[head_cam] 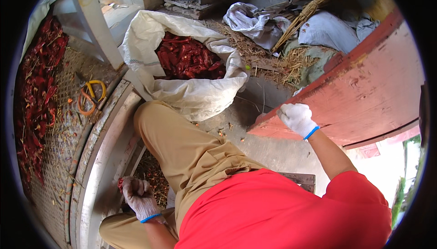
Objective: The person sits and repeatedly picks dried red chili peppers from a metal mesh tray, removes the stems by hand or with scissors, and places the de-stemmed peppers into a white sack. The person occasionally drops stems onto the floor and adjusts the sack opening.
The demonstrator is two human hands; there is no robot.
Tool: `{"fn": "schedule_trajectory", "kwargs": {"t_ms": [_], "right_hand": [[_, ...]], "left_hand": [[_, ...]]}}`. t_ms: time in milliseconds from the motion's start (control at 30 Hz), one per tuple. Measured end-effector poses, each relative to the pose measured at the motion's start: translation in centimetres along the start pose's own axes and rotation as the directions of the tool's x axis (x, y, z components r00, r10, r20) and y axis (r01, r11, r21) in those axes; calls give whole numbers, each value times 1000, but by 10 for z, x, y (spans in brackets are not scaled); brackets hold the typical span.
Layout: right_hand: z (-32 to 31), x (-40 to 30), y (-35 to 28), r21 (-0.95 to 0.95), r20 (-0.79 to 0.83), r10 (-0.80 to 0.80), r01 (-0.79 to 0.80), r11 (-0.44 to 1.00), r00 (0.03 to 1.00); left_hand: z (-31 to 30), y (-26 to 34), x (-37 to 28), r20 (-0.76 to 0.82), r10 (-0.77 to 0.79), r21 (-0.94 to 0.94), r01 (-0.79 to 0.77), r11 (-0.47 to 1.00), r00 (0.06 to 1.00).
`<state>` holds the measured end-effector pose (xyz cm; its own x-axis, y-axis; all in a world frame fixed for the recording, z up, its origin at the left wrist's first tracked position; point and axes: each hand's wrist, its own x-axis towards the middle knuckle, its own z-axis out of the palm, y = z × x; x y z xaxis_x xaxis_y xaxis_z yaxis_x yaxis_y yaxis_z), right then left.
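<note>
My left hand (140,196), in a white knitted glove with a blue cuff, is low at the left beside my bent leg. Its curled fingers hold a small dark red piece, apparently a dried chili (120,184). My right hand (297,118), gloved the same way, is raised with curled fingers at the edge of a red wooden panel (362,81). Whether it grips that edge or anything else cannot be made out. Ahead of my knee stands a white woven sack (194,95), its rim rolled outward, with dried red chilies (187,57) inside.
On the left, a perforated metal rack (66,112) carries more chilies (37,112) and scissors (90,95) with yellow and orange handles. A straw broom (307,13) leans by filled sacks (327,32) at the back. A wooden stool (300,179) shows behind me.
</note>
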<state>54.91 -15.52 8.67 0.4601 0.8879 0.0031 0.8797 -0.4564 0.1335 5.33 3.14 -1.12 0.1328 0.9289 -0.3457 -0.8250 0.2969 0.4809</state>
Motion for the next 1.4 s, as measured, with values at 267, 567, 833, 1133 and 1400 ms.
{"fn": "schedule_trajectory", "kwargs": {"t_ms": [267, 567, 833, 1133, 1400], "right_hand": [[2, 58, 29, 14, -37, 15, -14, 1000, 999], [13, 181, 95, 48, 11, 92, -93, 995, 996], [-4, 275, 83, 427, -112, 161, -99, 899, 981], [-65, 245, -109, 994, 93, 24, -94, 56, 995], [-141, 185, -305, 951, -270, -564, 306, -32, 780]], "left_hand": [[-18, 5, -2, -150, 23, -24, -27, 999, 988], [-32, 11, -12, -310, 49, -72, -75, 995, 950], [-41, 10, -11, -275, 84, -76, -108, 991, 958], [-42, 7, -9, -162, 48, -114, -67, 991, 986], [-21, 0, -21, -39, 18, -39, -19, 999, 999]]}}
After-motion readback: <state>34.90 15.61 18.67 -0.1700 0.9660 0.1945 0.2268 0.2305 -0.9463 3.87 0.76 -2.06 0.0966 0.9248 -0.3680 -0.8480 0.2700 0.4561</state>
